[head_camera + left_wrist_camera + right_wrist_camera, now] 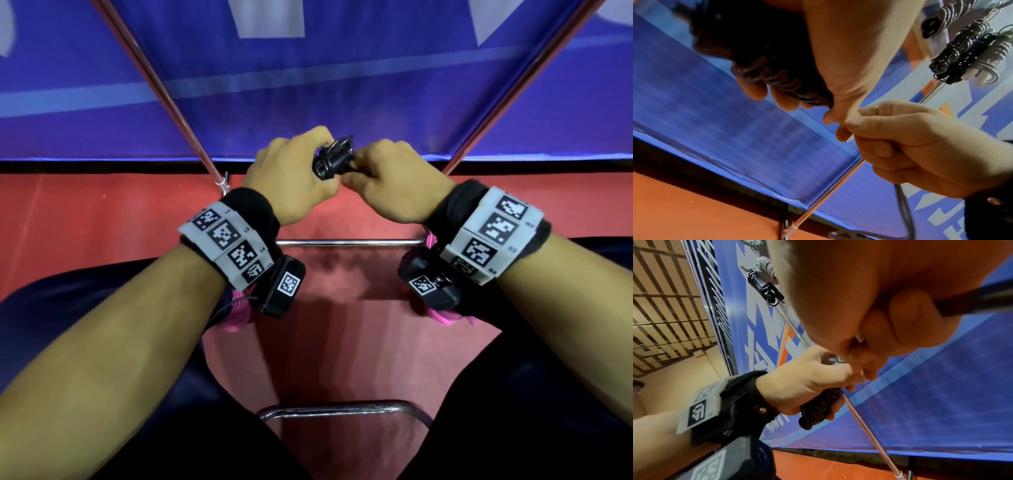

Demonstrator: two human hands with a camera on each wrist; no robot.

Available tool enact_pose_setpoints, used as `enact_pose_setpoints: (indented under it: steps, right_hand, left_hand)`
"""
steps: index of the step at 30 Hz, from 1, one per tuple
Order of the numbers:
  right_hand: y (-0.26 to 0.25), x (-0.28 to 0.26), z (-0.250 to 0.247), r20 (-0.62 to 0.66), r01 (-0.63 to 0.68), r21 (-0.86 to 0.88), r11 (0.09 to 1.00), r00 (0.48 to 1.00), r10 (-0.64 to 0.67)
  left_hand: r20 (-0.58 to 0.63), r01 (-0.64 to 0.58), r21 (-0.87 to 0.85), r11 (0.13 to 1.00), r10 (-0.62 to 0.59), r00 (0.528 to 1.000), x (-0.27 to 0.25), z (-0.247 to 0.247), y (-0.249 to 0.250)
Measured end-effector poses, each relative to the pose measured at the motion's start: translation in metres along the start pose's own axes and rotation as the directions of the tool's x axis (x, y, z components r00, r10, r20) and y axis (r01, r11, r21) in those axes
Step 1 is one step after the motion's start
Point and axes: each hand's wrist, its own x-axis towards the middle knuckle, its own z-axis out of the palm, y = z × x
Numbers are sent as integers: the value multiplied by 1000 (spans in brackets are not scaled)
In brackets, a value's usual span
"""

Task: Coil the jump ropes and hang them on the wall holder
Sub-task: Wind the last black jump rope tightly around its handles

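A black jump rope, wound into a tight bundle (334,161), is held between both hands in front of the blue banner. My left hand (308,161) grips the bundle (781,81) in its curled fingers; the right wrist view shows the bundle (820,408) sticking out below that fist. My right hand (363,168) touches the left and is closed round the rope's loose strand (972,303), whose tail (904,207) hangs under the fist. Several coiled ropes (966,48) hang on the wall holder higher up, also seen as dark and silver coils (764,285).
Two slanted metal rods (164,85) (507,92) and a horizontal bar (349,242) frame the space around my hands. A chrome chair edge (342,409) is near my knees. Pink rope items (236,313) lie under my wrists on the red floor (102,222).
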Motion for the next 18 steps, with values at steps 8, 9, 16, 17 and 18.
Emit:
enact_pose_setpoints:
  steps: [8, 9, 16, 17, 18]
  right_hand:
    - [-4, -5, 16, 16, 167, -192, 967, 986, -167]
    - [-4, -4, 15, 15, 191, -213, 958, 981, -192]
    - [-2, -5, -5, 50, 275, -323, 906, 961, -274]
    - [-1, -5, -8, 39, 275, -307, 911, 960, -277]
    - [0, -4, -11, 24, 261, -288, 922, 964, -265]
  left_hand:
    - [-14, 109, 152, 982, -108, 994, 4, 3, -7]
    - [-4, 107, 167, 980, -108, 994, 3, 3, -5]
    - [150, 77, 309, 948, -128, 980, -7, 9, 10]
    - [172, 63, 307, 950, -121, 978, -9, 11, 12]
    - [187, 50, 305, 951, -111, 976, -11, 13, 14]
